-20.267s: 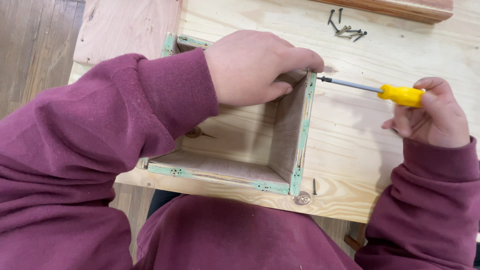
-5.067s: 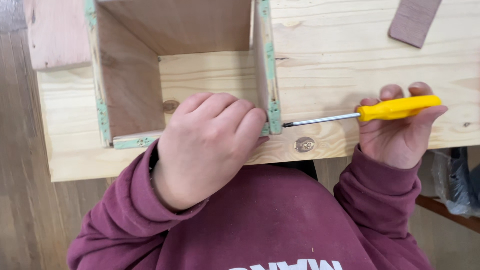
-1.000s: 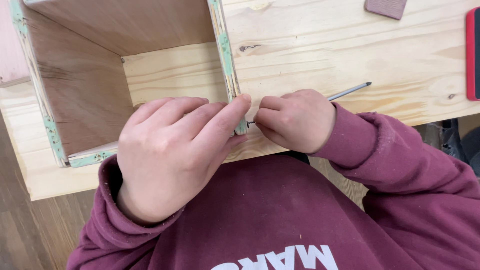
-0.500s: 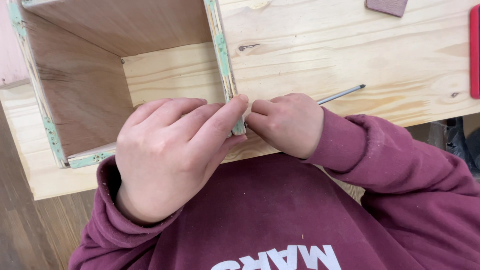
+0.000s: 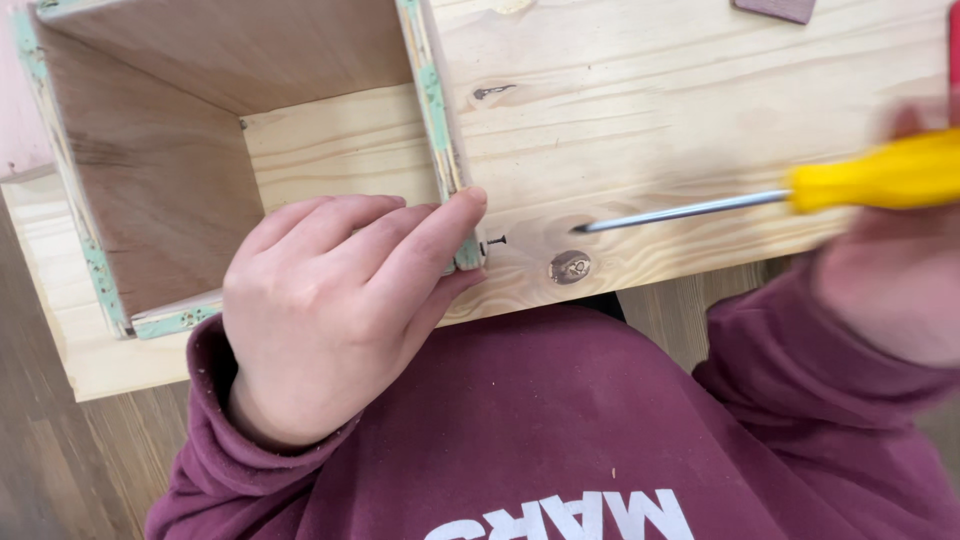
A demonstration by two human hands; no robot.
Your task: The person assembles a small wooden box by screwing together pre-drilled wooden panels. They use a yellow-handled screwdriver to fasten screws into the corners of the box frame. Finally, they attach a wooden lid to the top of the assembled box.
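Observation:
An open plywood box with green-flecked edges lies on a pale wooden bench. My left hand grips the box's near right corner, fingers over the edge. A small dark screw sticks out of that corner's side wall. My right hand, blurred at the right edge, holds a yellow-handled screwdriver level. Its metal tip hovers a short way right of the screw, not touching it.
A round metal fitting is set in the bench top near its front edge. A brown block lies at the far edge. Wooden floor shows at lower left. My maroon sweater fills the bottom.
My right hand has pulled away from the box corner to the right, bringing the screwdriver up level. The screw now stands in the corner by itself. The left hand keeps its grip.

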